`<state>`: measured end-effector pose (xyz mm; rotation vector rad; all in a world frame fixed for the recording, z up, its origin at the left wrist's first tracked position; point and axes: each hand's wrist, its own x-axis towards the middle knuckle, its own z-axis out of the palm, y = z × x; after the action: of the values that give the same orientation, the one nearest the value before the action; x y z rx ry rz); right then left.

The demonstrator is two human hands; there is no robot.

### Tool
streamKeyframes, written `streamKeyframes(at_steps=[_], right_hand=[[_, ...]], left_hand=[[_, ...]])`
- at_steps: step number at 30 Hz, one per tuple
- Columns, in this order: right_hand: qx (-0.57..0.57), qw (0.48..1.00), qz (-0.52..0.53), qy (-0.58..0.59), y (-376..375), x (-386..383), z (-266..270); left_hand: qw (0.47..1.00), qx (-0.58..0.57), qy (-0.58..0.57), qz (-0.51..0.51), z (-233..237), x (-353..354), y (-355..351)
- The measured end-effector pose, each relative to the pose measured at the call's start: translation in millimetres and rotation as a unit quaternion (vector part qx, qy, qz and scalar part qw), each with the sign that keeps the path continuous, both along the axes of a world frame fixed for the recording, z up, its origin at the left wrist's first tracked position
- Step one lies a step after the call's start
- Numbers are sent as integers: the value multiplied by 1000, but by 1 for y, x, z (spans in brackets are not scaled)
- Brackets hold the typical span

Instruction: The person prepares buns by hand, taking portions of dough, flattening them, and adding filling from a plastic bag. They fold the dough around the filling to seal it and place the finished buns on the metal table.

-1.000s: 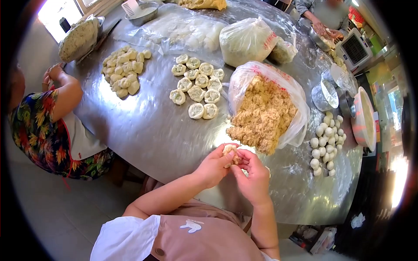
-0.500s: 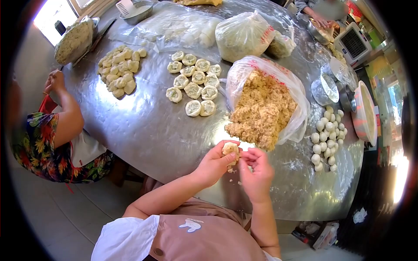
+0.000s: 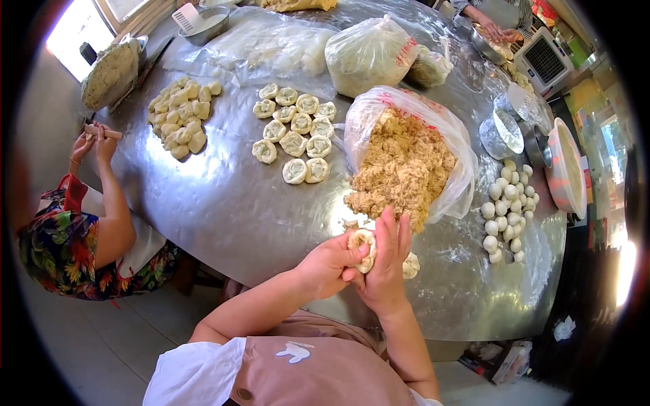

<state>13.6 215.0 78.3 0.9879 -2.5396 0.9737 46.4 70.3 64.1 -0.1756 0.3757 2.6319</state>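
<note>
My left hand (image 3: 326, 268) is closed on a stuffed dough bun (image 3: 363, 247), its thumb across the front and a hollow with pale filling facing up. Against the bun's right side rests my right hand (image 3: 384, 274), fingers stretched out and pointing away from me. Partly hidden behind that hand, a small lump of dough (image 3: 410, 266) lies on the metal table (image 3: 257, 223). Just beyond my hands, crumbly brown filling (image 3: 406, 159) spills from an open plastic bag (image 3: 467, 172). Several shaped buns (image 3: 293, 143) with hollow tops sit in rows to the left of the bag.
Round white dough balls (image 3: 509, 210) lie at right, near metal bowls (image 3: 501, 135) and a large basin (image 3: 567, 169). Cut dough pieces (image 3: 179, 115) are at left. A tied bag (image 3: 369, 57) stands behind. A co-worker at left holds a rolling pin (image 3: 103, 132); another person's hands work at back right.
The bun now shows a rounder rim and hollow. My right hand has gone from bent fingers to stretched fingers against it. The left co-worker's hands now show a rolling pin.
</note>
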Motion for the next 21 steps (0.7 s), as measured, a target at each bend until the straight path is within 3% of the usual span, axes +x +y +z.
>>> streamKeyframes(at_steps=[2,7,9,11,12,13,16,21], right_hand=[[28,999,0,16,-2,2,3],[18,1000,9,15,-3,2,0],[23,1000,16,11,-1,1,1],[22,999,22,6,0,-1,5],[16,1000,26,6,1,-2,8],[10,999,29,5,1,-2,10],[-29,998,45,-21,0,1,15],[-29,999,-36,14,-13,12,12]], left_hand=[[1000,-19,16,-9,-7,1,-1],[980,-195,-28,-16,6,-2,8],[897,-428,63,-91,33,0,3],[933,-343,62,-91,38,1,-1],[989,-139,16,-50,27,2,0],[997,72,-33,-7,21,3,0],[988,-43,-146,-10,21,2,9],[991,-118,-64,-16,18,2,16]])
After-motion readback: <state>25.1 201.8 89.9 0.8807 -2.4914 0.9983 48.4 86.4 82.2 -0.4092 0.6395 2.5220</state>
